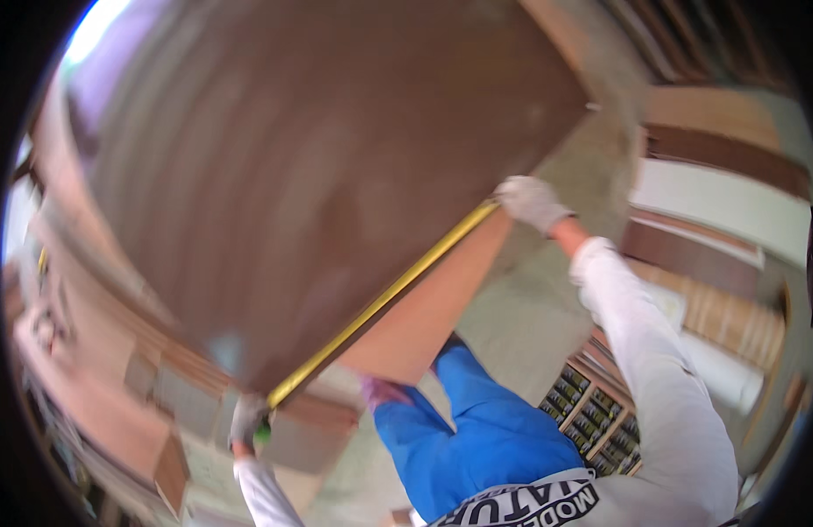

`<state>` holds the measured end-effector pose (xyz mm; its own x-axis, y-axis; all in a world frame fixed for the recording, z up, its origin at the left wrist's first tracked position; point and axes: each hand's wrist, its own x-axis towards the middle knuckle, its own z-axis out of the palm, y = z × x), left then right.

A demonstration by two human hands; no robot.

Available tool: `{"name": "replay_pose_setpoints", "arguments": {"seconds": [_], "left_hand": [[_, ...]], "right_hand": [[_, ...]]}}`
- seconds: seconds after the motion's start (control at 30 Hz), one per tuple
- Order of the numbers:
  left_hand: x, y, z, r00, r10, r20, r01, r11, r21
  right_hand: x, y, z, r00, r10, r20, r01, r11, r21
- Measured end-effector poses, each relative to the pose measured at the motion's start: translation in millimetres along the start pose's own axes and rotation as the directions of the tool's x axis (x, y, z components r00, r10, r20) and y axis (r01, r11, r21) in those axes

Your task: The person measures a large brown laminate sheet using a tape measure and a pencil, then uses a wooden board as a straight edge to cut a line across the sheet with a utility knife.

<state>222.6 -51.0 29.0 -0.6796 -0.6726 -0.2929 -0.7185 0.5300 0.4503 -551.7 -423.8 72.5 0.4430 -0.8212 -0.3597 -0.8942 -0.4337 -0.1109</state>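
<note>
A yellow tape measure blade (pixel 384 303) stretches straight along the near edge of a large dark brown board (pixel 354 149). My left hand (pixel 246 420), in a pale glove, is closed at the blade's lower-left end, by the board's corner. A bit of green shows beneath its fingers, probably the tape's case, mostly hidden. At the other end my right hand (pixel 531 204), also gloved, grips the blade at the board's edge; its fingertips are partly hidden. Below the blade shows a lighter orange-brown panel (pixel 433 312).
Stacked boards (pixel 90 378) lean along the left. White and brown panels (pixel 722 193) and rolls (pixel 718 369) lie at the right. A divided wooden box (pixel 591 417) of small dark items stands on the concrete floor (pixel 529 307) beside my blue-trousered legs (pixel 485 422).
</note>
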Motion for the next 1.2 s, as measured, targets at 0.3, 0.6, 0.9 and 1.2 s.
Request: {"name": "replay_pose_setpoints", "arguments": {"seconds": [0.3,0.6,0.9,1.2], "left_hand": [[35.8,10.7,-16.4,0.606,-0.562,0.564,0.742,0.143,-0.655],[38.9,35.8,-49.9,0.448,-0.580,0.681,0.789,-0.102,-0.606],[31.1,36.8,-56.6,0.468,-0.599,0.650,0.806,-0.013,-0.592],[22.4,-13.3,7.0,0.980,-0.182,0.083,0.196,0.956,-0.219]], "right_hand": [[-75.0,53.3,24.3,0.981,0.196,-0.017,-0.190,0.967,0.168],[-127.9,15.1,26.0,0.944,0.308,0.117,-0.322,0.938,0.130],[-122.5,-6.3,20.6,0.945,0.309,0.109,-0.323,0.935,0.149],[-116.1,14.7,2.5,0.974,0.226,0.026,-0.222,0.922,0.318]]}}
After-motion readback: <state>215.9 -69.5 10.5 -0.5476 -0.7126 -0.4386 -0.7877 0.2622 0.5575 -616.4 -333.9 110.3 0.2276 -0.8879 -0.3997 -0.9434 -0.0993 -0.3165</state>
